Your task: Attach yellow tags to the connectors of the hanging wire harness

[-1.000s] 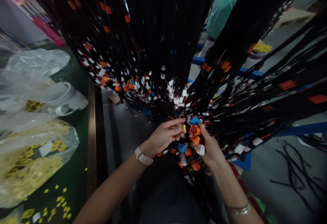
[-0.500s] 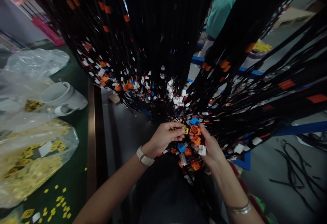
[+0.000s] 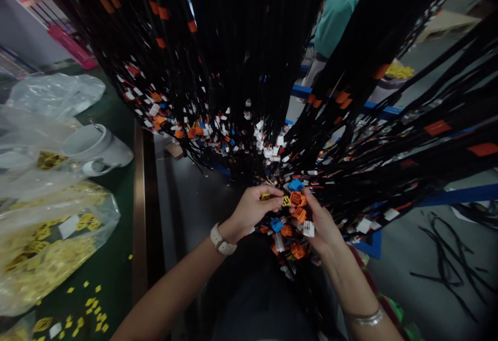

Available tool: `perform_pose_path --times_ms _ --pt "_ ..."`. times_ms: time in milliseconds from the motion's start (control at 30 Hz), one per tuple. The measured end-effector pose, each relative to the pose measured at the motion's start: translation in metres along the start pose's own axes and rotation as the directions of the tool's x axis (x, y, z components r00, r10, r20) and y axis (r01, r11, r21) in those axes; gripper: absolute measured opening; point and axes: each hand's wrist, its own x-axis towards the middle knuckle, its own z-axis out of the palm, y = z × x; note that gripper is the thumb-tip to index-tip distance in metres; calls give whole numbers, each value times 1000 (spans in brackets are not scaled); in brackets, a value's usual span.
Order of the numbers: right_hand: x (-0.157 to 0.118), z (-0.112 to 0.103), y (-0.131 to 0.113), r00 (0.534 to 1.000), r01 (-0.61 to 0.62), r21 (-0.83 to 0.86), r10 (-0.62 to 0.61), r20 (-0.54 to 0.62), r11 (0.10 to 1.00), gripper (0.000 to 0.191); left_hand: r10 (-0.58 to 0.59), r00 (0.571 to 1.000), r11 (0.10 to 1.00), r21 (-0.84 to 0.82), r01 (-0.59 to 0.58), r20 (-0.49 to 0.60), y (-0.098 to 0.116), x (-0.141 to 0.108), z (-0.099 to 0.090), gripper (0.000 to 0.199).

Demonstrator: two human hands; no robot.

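Both forearms point(image 3: 175, 290) angle inward — the left hand point(image 3: 249, 211) closed in a pinch, the right hand point(image 3: 322, 222) curled close beside it, thumb point(image 3: 313, 202) extended.

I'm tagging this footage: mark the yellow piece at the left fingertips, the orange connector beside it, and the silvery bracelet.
Yellow piece point(image 3: 286, 201): head view, its patterned face.
Orange connector point(image 3: 296, 199): head view, its front face.
Silvery bracelet point(image 3: 368, 320): head view, on its band.
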Motion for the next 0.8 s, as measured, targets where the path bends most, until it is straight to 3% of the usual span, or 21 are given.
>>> perform_pose_path --times_ms 300,800 --pt "2 -4 1 1000 -15 -24 14 -24 1000 29 123 992 978 167 -126 28 0 0 5 16" --pt "-2 -5 3 999 -27 -62 24 -39 998 27 296 953 874 383 -298 65 -2 -2 13 17"
